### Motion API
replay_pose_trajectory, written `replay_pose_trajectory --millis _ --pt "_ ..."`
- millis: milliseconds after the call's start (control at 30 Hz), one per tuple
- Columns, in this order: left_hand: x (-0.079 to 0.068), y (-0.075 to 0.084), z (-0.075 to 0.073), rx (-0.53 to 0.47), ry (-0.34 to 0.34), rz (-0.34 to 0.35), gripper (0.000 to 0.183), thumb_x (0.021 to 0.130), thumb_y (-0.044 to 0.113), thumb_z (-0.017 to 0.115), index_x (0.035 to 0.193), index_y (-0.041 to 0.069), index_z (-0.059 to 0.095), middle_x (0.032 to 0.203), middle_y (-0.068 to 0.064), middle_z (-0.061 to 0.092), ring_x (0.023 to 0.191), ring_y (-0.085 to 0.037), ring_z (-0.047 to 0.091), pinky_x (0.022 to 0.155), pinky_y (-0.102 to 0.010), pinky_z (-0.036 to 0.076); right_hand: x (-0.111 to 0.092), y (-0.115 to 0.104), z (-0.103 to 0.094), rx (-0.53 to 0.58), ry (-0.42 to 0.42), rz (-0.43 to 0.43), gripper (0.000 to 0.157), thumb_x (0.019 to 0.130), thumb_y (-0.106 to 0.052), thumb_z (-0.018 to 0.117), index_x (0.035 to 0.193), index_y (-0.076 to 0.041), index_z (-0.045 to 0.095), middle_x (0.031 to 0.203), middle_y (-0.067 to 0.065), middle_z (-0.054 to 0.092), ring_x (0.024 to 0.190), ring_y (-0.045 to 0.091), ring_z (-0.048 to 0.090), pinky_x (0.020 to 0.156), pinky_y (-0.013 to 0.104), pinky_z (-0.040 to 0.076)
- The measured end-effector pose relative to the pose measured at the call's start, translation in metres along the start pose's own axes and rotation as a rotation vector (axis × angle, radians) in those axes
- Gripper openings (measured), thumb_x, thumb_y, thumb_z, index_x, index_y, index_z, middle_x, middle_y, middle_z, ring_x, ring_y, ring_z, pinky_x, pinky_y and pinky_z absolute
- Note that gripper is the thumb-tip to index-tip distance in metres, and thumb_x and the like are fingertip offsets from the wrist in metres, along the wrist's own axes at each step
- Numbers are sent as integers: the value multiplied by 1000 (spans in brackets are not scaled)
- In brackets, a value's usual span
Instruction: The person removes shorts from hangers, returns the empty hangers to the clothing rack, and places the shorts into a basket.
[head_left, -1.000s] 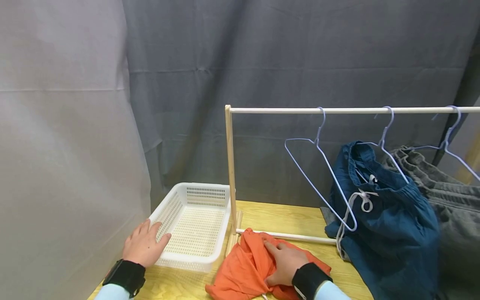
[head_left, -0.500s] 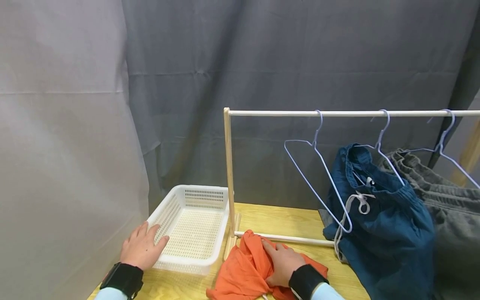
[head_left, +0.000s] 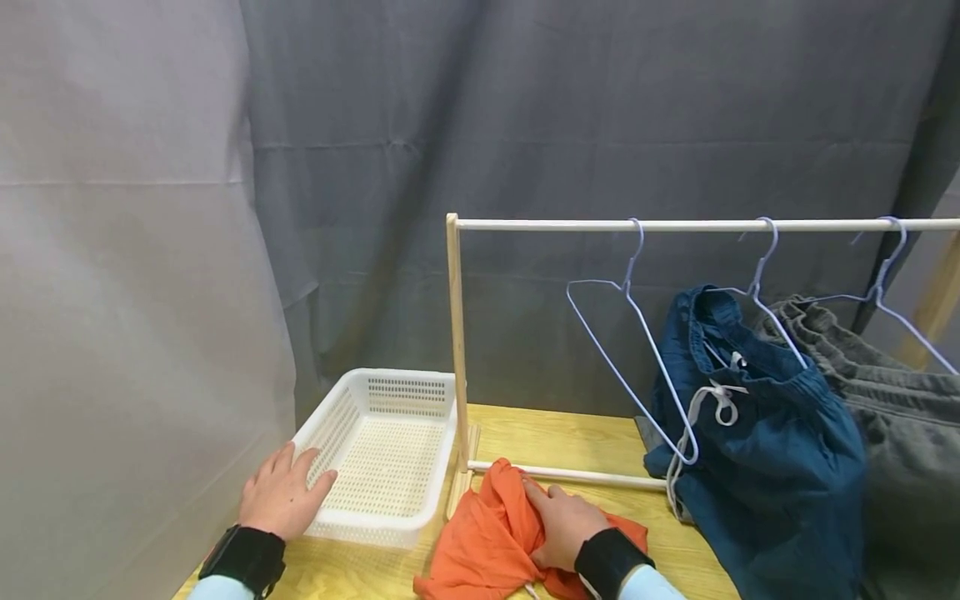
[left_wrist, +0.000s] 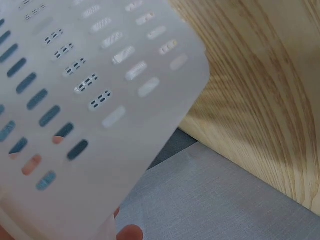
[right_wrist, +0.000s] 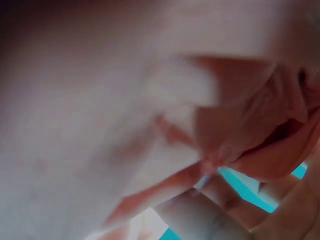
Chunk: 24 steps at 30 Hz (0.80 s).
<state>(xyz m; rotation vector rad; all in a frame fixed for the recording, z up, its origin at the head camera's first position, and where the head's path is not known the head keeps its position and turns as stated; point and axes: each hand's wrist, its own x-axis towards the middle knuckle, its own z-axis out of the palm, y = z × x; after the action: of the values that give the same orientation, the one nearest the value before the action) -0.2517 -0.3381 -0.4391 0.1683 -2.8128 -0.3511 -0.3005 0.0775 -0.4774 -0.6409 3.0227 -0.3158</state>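
Observation:
My left hand (head_left: 285,492) grips the near left rim of the white plastic basket (head_left: 438,492), with the thumb on the inner side. In the left wrist view, fingertips (left_wrist: 130,232) show below the slotted basket wall (left_wrist: 150,120). Close to the basket's right side lies a crumpled orange garment (head_left: 480,542), a bit of white cord showing at its front. My right hand (head_left: 566,525) grips this garment from above, the cloth bunched between thumb and fingers. The right wrist view is filled by blurred cloth and part of the hand (right_wrist: 200,215).
A wooden rack (head_left: 457,333) stands behind the garment, with a low crossbar (head_left: 570,475). A bare lilac hanger (head_left: 663,358) hangs from its top rail. Blue drawstring shorts (head_left: 787,450) and a grey garment (head_left: 900,442) hang further right. A pale curtain (head_left: 135,292) closes the left side.
The head view has shifted slightly, so the rack and hangers appear a little further left. Both hands keep their places on the basket and the orange garment.

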Motion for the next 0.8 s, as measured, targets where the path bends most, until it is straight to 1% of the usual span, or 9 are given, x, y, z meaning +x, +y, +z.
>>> replay_pose_trajectory --millis 167,300,433,500,600,700,800 --pt "1 1 -1 -7 -3 10 66 100 56 52 142 6 53 152 -34 32 136 -55 29 102 -76 25 2 2 -2 -24 42 -14 94 65 -40 92 147 -17 52 98 9 61 75 30 60 73 51 54" --pt "1 1 -1 -10 3 15 68 100 59 50 142 6 54 152 -33 33 136 -55 30 101 -76 25 3 3 -2 -47 90 -31 86 66 -32 91 143 -17 56 94 8 64 76 30 63 73 51 55" --pt "-2 0 1 -3 -15 2 66 99 56 52 141 5 54 152 -34 33 136 -55 30 102 -76 25 1 5 1 -57 122 -75 76 68 -22 88 138 -14 61 88 7 65 76 29 64 73 49 55" --pt "-3 0 1 -2 -24 -4 65 99 55 53 141 5 53 152 -34 32 136 -56 29 102 -76 24 1 7 2 -52 123 -90 69 70 -17 86 135 -13 63 87 7 67 77 28 65 76 48 55" --pt "-2 -1 -1 -2 -15 0 66 100 55 53 142 5 53 152 -34 32 136 -56 29 102 -76 24 4 9 2 -34 131 -101 58 75 -10 81 130 -14 65 87 6 69 80 26 66 80 48 56" --pt "-1 0 -3 -8 -3 8 66 100 56 52 141 5 54 152 -34 32 136 -55 29 102 -76 25 7 12 0 11 138 -112 48 79 -5 77 126 -15 67 89 5 71 83 26 68 84 49 55" --pt "-2 1 -3 -10 -2 9 66 100 56 52 141 4 54 152 -34 33 136 -55 29 102 -76 25 7 16 -2 40 149 -144 39 81 -3 74 117 -17 69 90 2 71 84 24 68 84 48 55"
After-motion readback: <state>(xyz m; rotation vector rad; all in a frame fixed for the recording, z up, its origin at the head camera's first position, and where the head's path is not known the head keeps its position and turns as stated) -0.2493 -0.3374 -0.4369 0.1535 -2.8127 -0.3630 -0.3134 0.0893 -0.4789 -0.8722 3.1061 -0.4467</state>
